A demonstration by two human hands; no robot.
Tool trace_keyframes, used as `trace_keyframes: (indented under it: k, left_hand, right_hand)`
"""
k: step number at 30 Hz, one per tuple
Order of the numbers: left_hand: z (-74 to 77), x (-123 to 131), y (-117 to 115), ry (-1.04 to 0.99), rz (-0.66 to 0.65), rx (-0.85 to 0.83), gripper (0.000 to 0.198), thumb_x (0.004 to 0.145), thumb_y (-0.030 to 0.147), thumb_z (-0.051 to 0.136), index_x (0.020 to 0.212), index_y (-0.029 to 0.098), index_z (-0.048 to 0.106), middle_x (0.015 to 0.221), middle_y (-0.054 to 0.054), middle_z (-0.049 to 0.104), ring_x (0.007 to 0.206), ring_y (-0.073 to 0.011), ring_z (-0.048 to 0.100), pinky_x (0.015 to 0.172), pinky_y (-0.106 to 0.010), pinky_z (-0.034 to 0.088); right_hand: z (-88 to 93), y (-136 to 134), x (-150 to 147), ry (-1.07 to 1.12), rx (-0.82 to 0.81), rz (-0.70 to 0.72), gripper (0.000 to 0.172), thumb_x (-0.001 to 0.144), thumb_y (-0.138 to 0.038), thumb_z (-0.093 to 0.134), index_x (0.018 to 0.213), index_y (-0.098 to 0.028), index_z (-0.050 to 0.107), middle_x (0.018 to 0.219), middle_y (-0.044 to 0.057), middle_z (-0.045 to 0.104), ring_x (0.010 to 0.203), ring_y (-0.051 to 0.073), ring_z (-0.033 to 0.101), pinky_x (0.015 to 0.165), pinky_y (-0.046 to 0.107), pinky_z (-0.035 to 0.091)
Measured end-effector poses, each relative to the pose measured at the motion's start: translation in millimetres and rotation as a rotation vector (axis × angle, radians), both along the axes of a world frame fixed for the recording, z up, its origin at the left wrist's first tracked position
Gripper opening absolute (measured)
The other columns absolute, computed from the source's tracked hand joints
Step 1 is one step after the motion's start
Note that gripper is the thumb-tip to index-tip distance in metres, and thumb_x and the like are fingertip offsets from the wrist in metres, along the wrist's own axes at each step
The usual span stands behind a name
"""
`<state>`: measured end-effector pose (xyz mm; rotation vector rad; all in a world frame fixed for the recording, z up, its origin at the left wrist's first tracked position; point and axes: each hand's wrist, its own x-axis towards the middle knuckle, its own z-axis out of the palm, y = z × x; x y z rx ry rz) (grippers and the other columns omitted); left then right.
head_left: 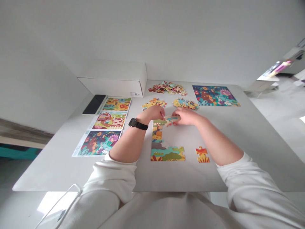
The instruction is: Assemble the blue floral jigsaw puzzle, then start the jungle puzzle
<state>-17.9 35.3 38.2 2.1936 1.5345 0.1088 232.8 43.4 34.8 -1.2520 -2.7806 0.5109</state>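
My left hand [155, 113], with a black watch [138, 124] on its wrist, is closed at the top left corner of a partly joined jigsaw puzzle [156, 145]. What its curled fingers hold, if anything, is hidden. My right hand [184, 116] has its thumb and fingers closed on a jigsaw puzzle piece [175, 118] at the top edge. The joined pieces form an L-shape down the left side and along the bottom, showing trees, animals and crocodiles. To the right lies a loose orange and yellow piece [202, 155].
Behind my hands lie a yellow pile [154, 103], a yellow-blue pile [185, 103] and a red-toned pile [168, 88] of pieces. A dark forest puzzle [214, 95] lies at the back right. Left are several picture sheets [109, 121], a phone [94, 104] and a white box [114, 79].
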Motion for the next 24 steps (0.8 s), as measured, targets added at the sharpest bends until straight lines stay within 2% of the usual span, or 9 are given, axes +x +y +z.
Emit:
trace_keyframes:
  k: [2, 8, 15, 24]
  left_hand:
    - [0.3, 0, 0, 0.020, -0.008, -0.002, 0.021, 0.078, 0.030, 0.088, 0.098, 0.024, 0.084, 0.097, -0.003, 0.084, 0.093, -0.0218, 0.075, 0.078, -0.026, 0.049]
    - [5.0, 2, -2, 0.079, -0.030, -0.026, 0.023, 0.083, 0.032, 0.085, 0.104, 0.023, 0.085, 0.100, -0.003, 0.085, 0.098, -0.0214, 0.076, 0.083, -0.025, 0.051]
    - [7.3, 3, -5, 0.060, -0.017, -0.021, 0.018, 0.082, 0.029, 0.086, 0.100, 0.023, 0.085, 0.095, -0.002, 0.085, 0.093, -0.0199, 0.076, 0.078, -0.025, 0.049]
    - [7.3, 3, -4, 0.055, -0.013, -0.020, 0.017, 0.082, 0.029, 0.086, 0.098, 0.023, 0.084, 0.096, -0.001, 0.084, 0.091, -0.0188, 0.075, 0.075, -0.024, 0.048]
  right_hand:
    - [6.0, -5, -2, -0.068, -0.002, 0.006, 0.051, 0.076, -0.039, 0.096, 0.122, -0.024, 0.079, 0.126, 0.013, 0.073, 0.113, 0.032, 0.070, 0.093, 0.036, 0.053]
    - [19.4, -15, -6, -0.171, -0.011, 0.019, 0.052, 0.082, -0.041, 0.090, 0.128, -0.024, 0.074, 0.133, 0.013, 0.071, 0.119, 0.031, 0.069, 0.100, 0.035, 0.053]
    - [15.0, -15, -5, -0.151, -0.010, 0.044, 0.054, 0.082, -0.037, 0.088, 0.131, -0.023, 0.069, 0.133, 0.013, 0.070, 0.121, 0.031, 0.068, 0.102, 0.035, 0.052]
    - [15.3, -17, -6, -0.099, -0.005, 0.025, 0.048, 0.082, -0.031, 0.086, 0.126, -0.023, 0.069, 0.130, 0.013, 0.071, 0.122, 0.030, 0.067, 0.103, 0.035, 0.051]
